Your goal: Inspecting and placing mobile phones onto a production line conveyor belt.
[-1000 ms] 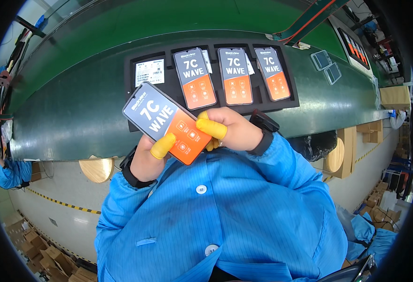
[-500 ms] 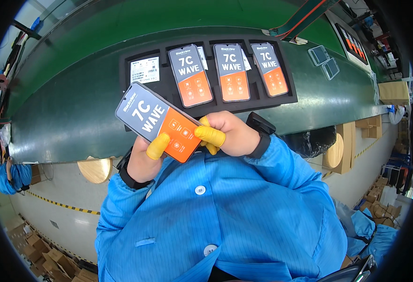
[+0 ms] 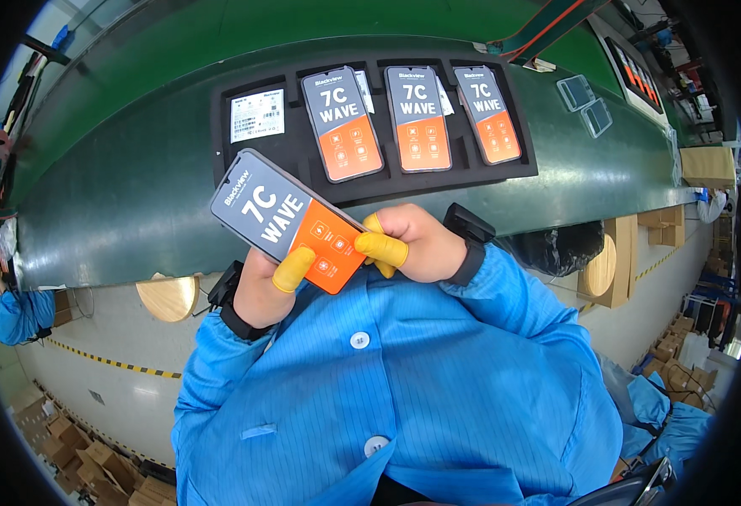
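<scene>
Between both hands I hold a smartphone (image 3: 290, 221), tilted with its top toward the far left; a grey and orange printed film covers its front. My left hand (image 3: 267, 291) grips its lower left edge, thumb on the front. At the lower right edge, my right hand (image 3: 417, 243) is closed on it with thumb and fingers. Yellow finger cots cover several fingertips; the fingers behind the phone are hidden. Just beyond lies a black foam tray (image 3: 294, 171) with three similar smartphones (image 3: 342, 125) in its slots. A white printed label (image 3: 257, 115) lies in the leftmost slot.
The tray rests on a long dark green bench (image 3: 117, 202). Two small clear-fronted pieces (image 3: 585, 105) lie right of it, near another tray of phones (image 3: 636, 76). Wooden stools (image 3: 168, 297) and a black bag (image 3: 560, 249) are below the near edge. Another person's blue sleeve (image 3: 23, 316) shows far left.
The held smartphone and my left hand have shifted slightly right. The tray appears a little farther up in the view. Both hands keep their grip.
</scene>
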`<state>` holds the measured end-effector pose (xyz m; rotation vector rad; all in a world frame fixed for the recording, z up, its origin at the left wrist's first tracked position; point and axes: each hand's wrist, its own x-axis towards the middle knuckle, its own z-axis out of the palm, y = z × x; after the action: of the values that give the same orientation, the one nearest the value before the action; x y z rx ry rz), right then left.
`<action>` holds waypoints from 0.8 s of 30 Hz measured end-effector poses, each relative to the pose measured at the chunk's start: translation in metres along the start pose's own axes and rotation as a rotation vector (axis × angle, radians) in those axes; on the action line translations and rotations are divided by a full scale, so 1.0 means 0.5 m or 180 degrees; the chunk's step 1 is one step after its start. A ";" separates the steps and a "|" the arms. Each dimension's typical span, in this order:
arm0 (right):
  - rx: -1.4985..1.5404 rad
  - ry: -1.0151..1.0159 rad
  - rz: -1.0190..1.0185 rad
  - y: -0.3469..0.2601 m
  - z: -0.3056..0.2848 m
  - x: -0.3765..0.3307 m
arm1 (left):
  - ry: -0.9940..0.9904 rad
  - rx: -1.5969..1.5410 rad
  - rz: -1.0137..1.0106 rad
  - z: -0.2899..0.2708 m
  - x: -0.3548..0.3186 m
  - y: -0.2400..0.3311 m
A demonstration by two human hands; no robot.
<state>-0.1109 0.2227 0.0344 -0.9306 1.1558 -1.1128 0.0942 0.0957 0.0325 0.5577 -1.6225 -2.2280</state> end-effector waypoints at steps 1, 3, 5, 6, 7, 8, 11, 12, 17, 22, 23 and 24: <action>0.0007 0.0003 0.0010 0.009 0.002 -0.002 | -0.0011 0.0094 0.0025 0.000 -0.002 -0.004; 0.0140 0.0056 0.0138 0.022 0.007 -0.009 | -0.0023 0.0166 0.0036 0.005 -0.007 -0.009; 0.0083 0.0056 0.0210 0.025 0.011 -0.019 | -0.0069 0.0153 0.0019 0.008 -0.008 -0.012; 0.0022 0.0050 0.0264 0.027 0.013 -0.022 | -0.0070 0.0145 0.0012 0.006 -0.010 -0.016; 0.0025 0.0053 0.0273 0.033 0.015 -0.024 | -0.0102 0.0304 -0.0050 0.003 -0.014 -0.023; -0.0107 0.0071 0.0098 0.040 0.018 -0.027 | -0.0130 0.0463 -0.0108 0.001 -0.017 -0.026; -0.0386 0.0107 -0.0097 0.042 0.020 -0.029 | -0.0265 0.0541 0.0005 -0.003 -0.020 -0.029; -0.0531 0.0127 -0.0123 0.041 0.021 -0.030 | -0.0259 0.0539 0.0004 -0.003 -0.020 -0.031; -0.0732 0.0221 -0.0394 0.042 0.026 -0.037 | -0.0348 0.0374 0.0167 0.000 -0.021 -0.041; -0.0631 0.0260 -0.0397 0.043 0.026 -0.040 | -0.0352 0.0569 0.0127 0.002 -0.021 -0.033; -0.0627 0.0267 -0.0382 0.045 0.026 -0.041 | -0.0346 0.0565 0.0153 0.003 -0.020 -0.034; -0.0622 0.0274 -0.0368 0.047 0.026 -0.042 | -0.0350 0.0565 0.0151 0.003 -0.020 -0.035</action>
<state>-0.0949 0.2482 0.0185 -1.1211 1.3120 -1.1566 0.1018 0.1069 0.0174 0.4428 -1.8817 -2.1276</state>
